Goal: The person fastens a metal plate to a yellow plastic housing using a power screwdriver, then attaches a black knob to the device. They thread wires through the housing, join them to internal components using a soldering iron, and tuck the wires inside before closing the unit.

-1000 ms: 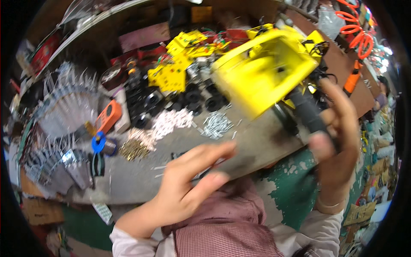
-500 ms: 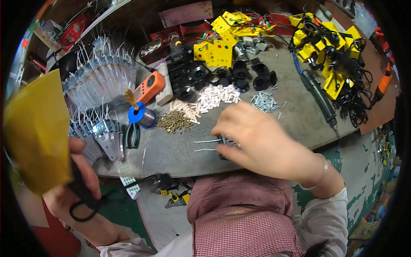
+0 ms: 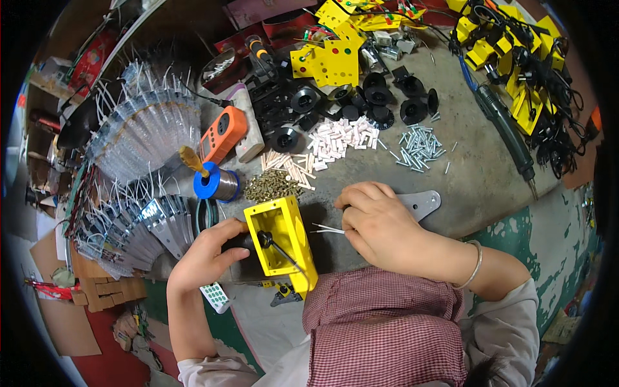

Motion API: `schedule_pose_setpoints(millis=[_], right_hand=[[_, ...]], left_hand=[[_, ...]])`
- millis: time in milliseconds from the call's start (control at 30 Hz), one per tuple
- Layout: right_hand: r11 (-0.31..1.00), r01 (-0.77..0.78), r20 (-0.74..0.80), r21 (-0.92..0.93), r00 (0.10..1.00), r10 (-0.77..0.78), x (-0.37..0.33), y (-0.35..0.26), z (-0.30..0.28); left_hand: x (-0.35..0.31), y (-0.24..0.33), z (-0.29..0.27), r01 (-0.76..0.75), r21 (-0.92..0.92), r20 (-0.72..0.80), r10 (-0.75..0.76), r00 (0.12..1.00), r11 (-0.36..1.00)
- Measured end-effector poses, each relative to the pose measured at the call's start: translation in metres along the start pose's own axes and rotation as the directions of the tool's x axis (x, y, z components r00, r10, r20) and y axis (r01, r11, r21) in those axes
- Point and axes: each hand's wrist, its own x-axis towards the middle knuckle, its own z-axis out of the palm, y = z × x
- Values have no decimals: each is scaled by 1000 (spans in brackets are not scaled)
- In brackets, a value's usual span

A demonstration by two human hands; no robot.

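Note:
My left hand is closed at the left side of an open-faced yellow box, around a black piece that sticks out from it. A black cable runs out of a round black grommet inside the box. To the right, my right hand is closed over a flat grey metal plate at the bench edge. Two white wires come out from under its fingers, pointing at the box. The part beneath my right palm is hidden.
Behind the hands lie brass-coloured small parts, white ceramic pieces and screws. Left are a blue solder spool and rows of wired metal plates. An electric screwdriver lies right, near yellow boxes with cables.
My left hand has brought the yellow box from the far left to the bench edge, beside the white wires. My right hand has shifted slightly right, and more of the metal plate shows.

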Motion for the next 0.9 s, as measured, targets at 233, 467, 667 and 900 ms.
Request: schedule_pose_setpoints(millis=[233, 467, 667, 900], right_hand=[[994, -64, 6, 89, 998, 64, -5, -2, -5], [996, -84, 75, 6, 994, 83, -4, 0, -3], [981, -161, 68, 110, 986, 154, -29, 24, -61], [985, -168, 154, -40, 973, 172, -61, 36, -61]], left_hand=[[19, -1, 3, -10, 53, 116, 4, 993, 999], [38, 18, 21, -94, 108, 163, 76, 984, 990], [39, 29, 31, -53, 100, 100, 43, 994, 994], [32, 35, 35, 4, 132, 107, -18, 994, 991]])
